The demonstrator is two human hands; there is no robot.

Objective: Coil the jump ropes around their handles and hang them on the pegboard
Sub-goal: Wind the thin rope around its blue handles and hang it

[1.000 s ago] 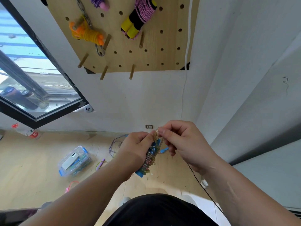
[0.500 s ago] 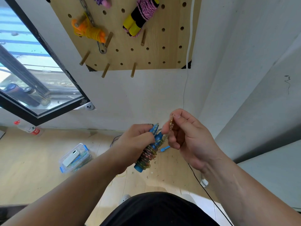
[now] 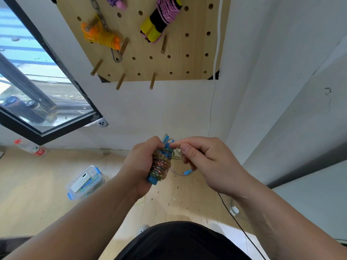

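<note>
My left hand (image 3: pixel 139 166) grips the multicoloured braided rope (image 3: pixel 160 164) coiled on blue plastic handles (image 3: pixel 152 180); my right hand (image 3: pixel 204 162) pinches its tail beside them. One slip could unravel it.

Reaching in with both bare forearms from the lower corners, meeting in front of the torso. Wrapping the left hand (image 3: pixel 142 164) around the coiled jump rope (image 3: pixel 160 166), fingers curling behind the bundle, back of the hand turned toward the camera, wrist bending slightly inward. Pinching a loose strand near the top of that bundle with the right hand (image 3: pixel 204 162), thumb and forefinger pressing together, remaining fingers curling loosely toward the palm, knuckles facing up. Holding the two hands just beside each other, fingertips nearly touching over the bundle.
</note>
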